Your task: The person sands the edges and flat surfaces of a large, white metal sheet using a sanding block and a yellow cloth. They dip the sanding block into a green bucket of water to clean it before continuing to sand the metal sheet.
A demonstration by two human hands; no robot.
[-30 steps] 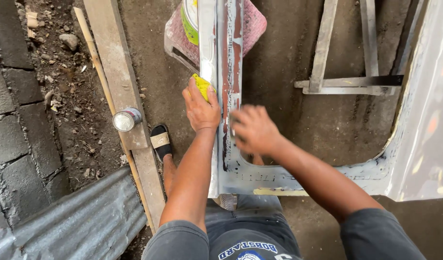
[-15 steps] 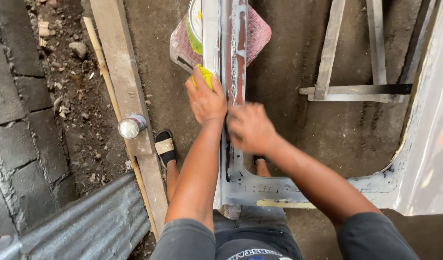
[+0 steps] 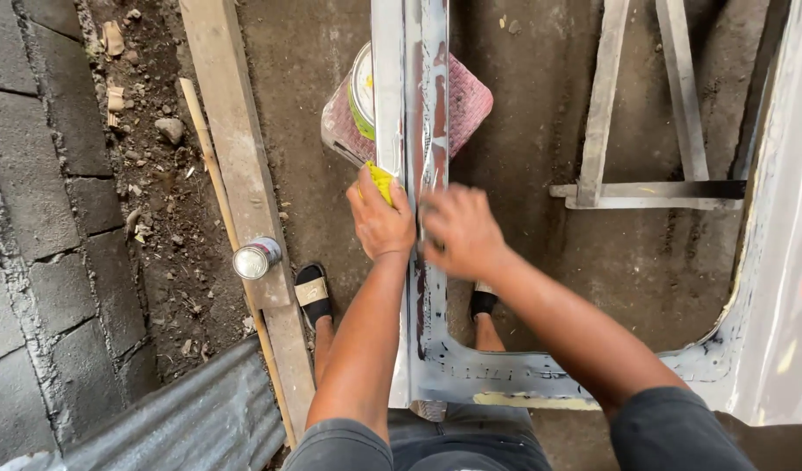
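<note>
While the left hand (image 3: 381, 222) grips a yellow pad (image 3: 380, 181) at the metal frame's (image 3: 409, 113) left edge, the right hand (image 3: 460, 231) presses flat, holding nothing. Bare concrete floor (image 3: 532, 131) lies open rightward.

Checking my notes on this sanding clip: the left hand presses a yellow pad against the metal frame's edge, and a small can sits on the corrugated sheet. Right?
Not quite. The head view shows the small can on the wooden plank, not the corrugated sheet. The left hand does press the yellow pad against the metal frame.
</note>
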